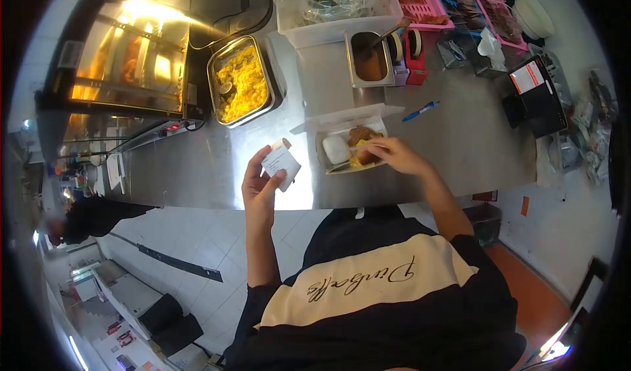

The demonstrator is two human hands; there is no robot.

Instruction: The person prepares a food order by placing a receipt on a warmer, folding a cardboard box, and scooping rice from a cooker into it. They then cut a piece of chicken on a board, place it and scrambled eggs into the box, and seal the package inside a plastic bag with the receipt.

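Observation:
In my left hand (257, 181) is a small white printed paper slip (281, 167), pinched between thumb and fingers above the steel counter's front edge. My right hand (399, 157) reaches over the right side of an open white takeaway box (324, 163), its fingers closed together over the food; I cannot tell what is between them. Inside the box lie a rounded mound of white rice (337, 149), a browned piece of food (363, 134) and some yellow food. The box's lid (348, 114) is folded back, away from me.
A steel tray of yellow food (248, 85) stands beside a lit warming cabinet (131, 62). Farther back are a steel container of brown sauce (369, 58), a red tape dispenser (415, 62) and pink baskets (420, 2). A blue pen (420, 111) and a black screen device (537, 98) are right.

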